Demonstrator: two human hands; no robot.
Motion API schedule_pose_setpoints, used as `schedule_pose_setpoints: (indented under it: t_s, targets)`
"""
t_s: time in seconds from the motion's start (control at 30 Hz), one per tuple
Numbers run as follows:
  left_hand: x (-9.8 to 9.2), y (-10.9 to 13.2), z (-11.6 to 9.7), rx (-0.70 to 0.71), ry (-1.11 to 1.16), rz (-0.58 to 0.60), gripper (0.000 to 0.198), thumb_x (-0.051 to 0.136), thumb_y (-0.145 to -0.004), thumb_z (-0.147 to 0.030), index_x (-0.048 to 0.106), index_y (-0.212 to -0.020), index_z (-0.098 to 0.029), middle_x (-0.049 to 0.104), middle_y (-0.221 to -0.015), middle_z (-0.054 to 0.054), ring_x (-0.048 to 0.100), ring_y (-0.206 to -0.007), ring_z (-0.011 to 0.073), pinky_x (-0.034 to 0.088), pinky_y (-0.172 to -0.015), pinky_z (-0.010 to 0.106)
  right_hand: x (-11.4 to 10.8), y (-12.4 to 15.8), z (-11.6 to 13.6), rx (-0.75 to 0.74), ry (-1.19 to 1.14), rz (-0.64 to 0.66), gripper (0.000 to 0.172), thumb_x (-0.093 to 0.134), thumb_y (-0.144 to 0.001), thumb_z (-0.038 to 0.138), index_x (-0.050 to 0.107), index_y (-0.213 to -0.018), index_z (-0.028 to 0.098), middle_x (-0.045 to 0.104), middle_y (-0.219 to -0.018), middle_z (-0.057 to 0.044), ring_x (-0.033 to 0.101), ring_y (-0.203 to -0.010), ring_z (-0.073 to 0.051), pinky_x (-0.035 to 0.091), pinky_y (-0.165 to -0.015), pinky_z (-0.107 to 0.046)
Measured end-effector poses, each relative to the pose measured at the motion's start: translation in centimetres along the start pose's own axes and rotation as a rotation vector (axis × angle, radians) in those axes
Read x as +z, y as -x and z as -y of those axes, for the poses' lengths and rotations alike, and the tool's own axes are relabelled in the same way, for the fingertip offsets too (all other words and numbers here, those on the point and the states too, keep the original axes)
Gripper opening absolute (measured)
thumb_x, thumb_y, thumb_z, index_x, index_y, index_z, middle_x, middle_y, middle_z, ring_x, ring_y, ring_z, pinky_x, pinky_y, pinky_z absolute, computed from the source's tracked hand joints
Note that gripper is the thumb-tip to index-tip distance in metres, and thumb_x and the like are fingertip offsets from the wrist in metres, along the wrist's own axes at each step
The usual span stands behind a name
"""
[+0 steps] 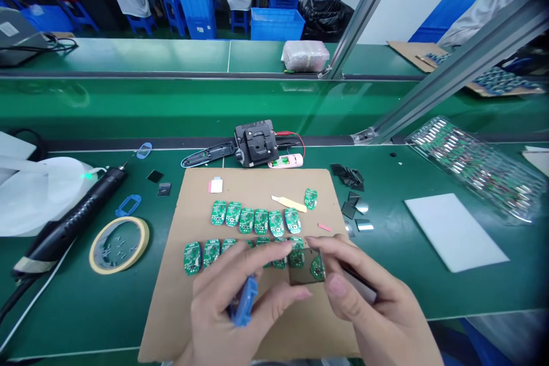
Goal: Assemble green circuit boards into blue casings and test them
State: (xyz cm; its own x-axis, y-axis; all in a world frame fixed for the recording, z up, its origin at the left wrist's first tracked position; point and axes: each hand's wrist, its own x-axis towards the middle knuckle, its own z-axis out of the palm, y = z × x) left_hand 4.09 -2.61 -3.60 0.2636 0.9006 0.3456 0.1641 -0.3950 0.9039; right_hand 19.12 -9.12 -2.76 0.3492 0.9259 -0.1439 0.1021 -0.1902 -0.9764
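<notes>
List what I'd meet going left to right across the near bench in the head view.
Electric screwdriver → tape roll → upper row of green circuit boards → small dark and shiny plates → white sheet.

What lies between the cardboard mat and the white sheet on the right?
In the head view, a scatter of small dark and shiny squares lies there.

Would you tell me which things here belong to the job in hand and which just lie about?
In hand: left hand, blue piece, right hand, circuit board, rows of boards, cardboard.
Lying about: screwdriver, tape roll, black fixture, white sheet.
</notes>
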Motion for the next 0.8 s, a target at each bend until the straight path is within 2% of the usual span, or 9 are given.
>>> schedule_pose_setpoints:
  t_s: [0.17,0.33,0.47,0.6,0.8]
  targets:
    - [0.2,-0.1,-0.1,0.012,0.005,0.01,0.025,0.071,-0.08,-0.031,0.066,-0.104,-0.027,0.061,-0.071,-0.006,0.041,-0.048,0.0058,0.035,-0.041,0.02,-0.2,0.0,0.0,-0.018,0.002,0.007,0.02,0.062,-0.086,0.045,0.067,-0.105,0.046,0.051,-0.07,0.002,0.05,-0.062,-0.01,0.04,-0.054,-0.017]
    - [0.4,-0.1,-0.2,0.002,-0.049,0.001,0.022,0.07,-0.081,-0.032,0.066,-0.102,-0.028,0.059,-0.067,-0.007,0.038,-0.045,0.0054,0.035,-0.04,0.02,-0.1,-0.2,-0.3,0.029,-0.047,-0.017,0.019,0.063,-0.085,0.043,0.069,-0.103,0.043,0.052,-0.071,0.001,0.052,-0.063,-0.011,0.041,-0.055,-0.018]
    - [0.4,-0.1,-0.2,0.013,-0.067,0.002,0.024,0.073,-0.079,-0.029,0.066,-0.102,-0.028,0.061,-0.068,-0.007,0.038,-0.043,0.0054,0.034,-0.038,0.021,0.4,0.0,0.0,0.106,-0.119,-0.067,0.022,0.067,-0.081,0.046,0.072,-0.1,0.039,0.049,-0.07,0.001,0.038,-0.053,-0.008,0.032,-0.047,-0.02]
    - [0.3,-0.1,-0.1,0.02,-0.059,0.0,0.025,0.074,-0.078,-0.026,0.066,-0.102,-0.028,0.062,-0.07,-0.006,0.039,-0.044,0.0059,0.033,-0.037,0.021,0.8,0.2,0.5,0.247,-0.186,-0.14,0.031,0.071,-0.074,0.054,0.074,-0.096,0.032,0.045,-0.067,0.001,0.026,-0.051,-0.007,0.022,-0.046,-0.023]
    - [0.4,0.0,0.1,0.014,-0.045,-0.011,0.024,0.073,-0.079,-0.028,0.067,-0.102,-0.027,0.061,-0.069,-0.007,0.041,-0.046,0.0053,0.04,-0.043,0.019,0.9,-0.2,1.2,0.393,-0.491,-0.006,0.037,0.074,-0.071,0.056,0.071,-0.094,0.027,0.033,-0.063,0.006,0.015,-0.048,-0.003,0.012,-0.046,-0.021]
